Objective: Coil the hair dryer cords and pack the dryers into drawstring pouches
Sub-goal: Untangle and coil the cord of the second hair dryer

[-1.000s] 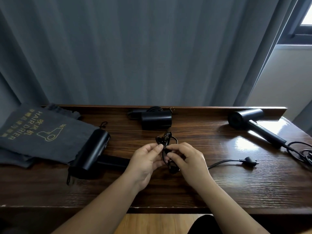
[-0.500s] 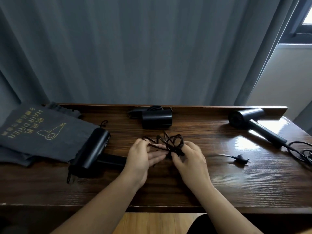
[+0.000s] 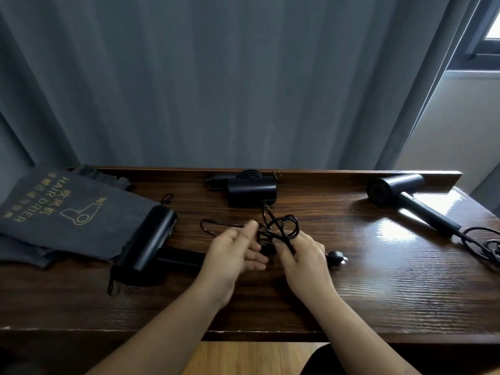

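Pinching black cord [image 3: 281, 228] loops mid-tabletop: left hand [image 3: 232, 255] thumb and forefinger on one strand, other fingers relaxed; right hand [image 3: 303, 258] curled round the bundle; plug [image 3: 336, 257] just right of it. Its hair dryer [image 3: 147, 240] lies left, beside grey drawstring pouches [image 3: 62, 212] at the left edge.

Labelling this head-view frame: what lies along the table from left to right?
Grey pouch → left dryer → left hand → cord loops → right hand → plug → right dryer → its loose cord.
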Demonstrator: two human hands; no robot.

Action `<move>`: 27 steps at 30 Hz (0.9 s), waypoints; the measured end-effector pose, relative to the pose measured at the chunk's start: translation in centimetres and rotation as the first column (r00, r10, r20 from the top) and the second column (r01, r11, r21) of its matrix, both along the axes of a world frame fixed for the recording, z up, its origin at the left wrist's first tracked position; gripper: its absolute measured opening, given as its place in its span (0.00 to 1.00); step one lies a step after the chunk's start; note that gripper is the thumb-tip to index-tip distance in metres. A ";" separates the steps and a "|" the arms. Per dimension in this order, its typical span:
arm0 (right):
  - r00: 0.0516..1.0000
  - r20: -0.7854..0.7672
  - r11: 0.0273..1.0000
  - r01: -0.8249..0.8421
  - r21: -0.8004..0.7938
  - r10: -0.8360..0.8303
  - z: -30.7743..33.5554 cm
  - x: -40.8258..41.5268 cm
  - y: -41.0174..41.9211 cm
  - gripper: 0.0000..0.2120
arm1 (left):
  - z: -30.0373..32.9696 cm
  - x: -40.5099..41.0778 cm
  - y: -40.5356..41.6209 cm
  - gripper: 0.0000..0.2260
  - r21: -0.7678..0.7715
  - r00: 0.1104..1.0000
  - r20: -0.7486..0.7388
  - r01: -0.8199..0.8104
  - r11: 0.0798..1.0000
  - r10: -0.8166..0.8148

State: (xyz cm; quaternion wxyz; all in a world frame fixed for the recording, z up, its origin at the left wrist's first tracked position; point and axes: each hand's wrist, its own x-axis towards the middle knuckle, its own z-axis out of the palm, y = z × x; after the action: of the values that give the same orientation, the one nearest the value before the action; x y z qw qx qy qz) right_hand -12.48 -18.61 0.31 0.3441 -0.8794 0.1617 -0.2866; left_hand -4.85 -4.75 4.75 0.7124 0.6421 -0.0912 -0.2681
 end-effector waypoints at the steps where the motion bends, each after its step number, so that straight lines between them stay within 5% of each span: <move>1: 1.000 0.005 1.000 -0.015 -0.012 0.015 0.0 0.1 0.3 0.13 | -0.1 -0.3 -0.1 0.18 0.006 0.999 0.034 0.031 0.999 -0.031; 10: 0.999 -0.008 0.990 -0.049 -0.134 0.049 0.0 -0.3 0.4 0.12 | -0.7 -0.8 -0.9 0.06 -0.026 0.994 0.106 -0.027 0.999 0.030; 15: 0.970 -0.138 0.950 0.156 -0.270 -0.198 0.3 -0.7 -0.8 0.11 | 0.4 0.6 -0.7 0.09 -0.157 0.973 0.093 -0.197 0.968 0.213; 18: 0.966 -0.213 0.985 0.121 -0.124 -0.146 0.7 -0.8 -0.9 0.12 | 0.8 1.7 -0.1 0.10 -0.250 0.954 0.019 -0.284 0.926 0.298; 23: 0.997 -0.043 0.950 0.077 0.302 -0.067 0.6 0.1 0.0 0.07 | 0.1 0.9 0.2 0.10 -0.298 0.955 -0.008 -0.285 0.911 0.296; 27: 0.999 -0.027 0.965 0.029 0.259 -0.023 0.8 -0.3 0.8 0.09 | -0.7 -0.2 -0.2 0.06 -0.071 0.991 0.117 -0.050 0.996 0.058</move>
State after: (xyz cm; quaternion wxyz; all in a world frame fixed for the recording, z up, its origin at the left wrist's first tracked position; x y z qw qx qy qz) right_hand -12.73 -17.84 1.07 0.4505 -0.8279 0.2134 -0.2571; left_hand -5.09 -4.92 4.02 0.7341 0.6347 -0.1251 -0.2067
